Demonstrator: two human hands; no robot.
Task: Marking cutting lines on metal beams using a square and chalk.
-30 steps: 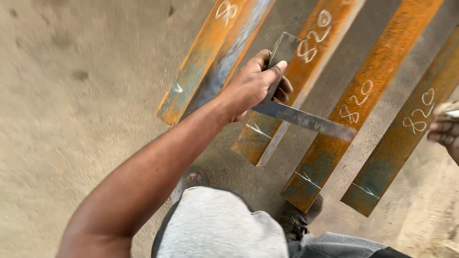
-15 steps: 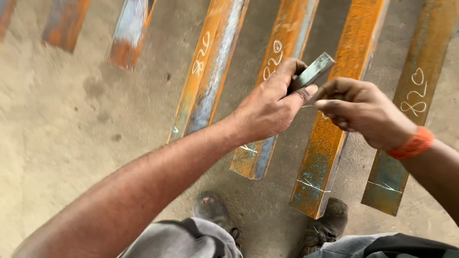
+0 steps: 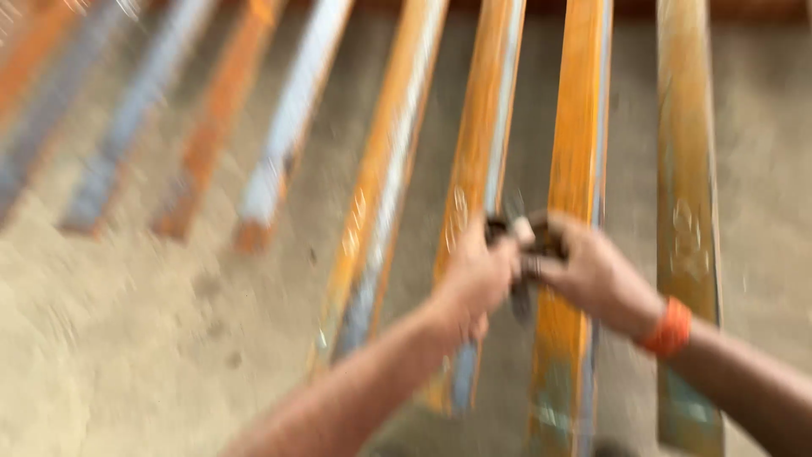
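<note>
Down low, close by, two bare arms reach out, and the left hand (image 3: 475, 275) and right hand (image 3: 592, 275) meet over the floor. Fingers of both hands are curled tight on a small dark metal piece (image 3: 520, 258) between them. An orange wristband (image 3: 668, 327) sits on the right wrist. Under them, long rusty orange bars (image 3: 575, 127) lie side by side on the sandy floor (image 3: 127, 338). Farther off, everything is blurry.
</note>
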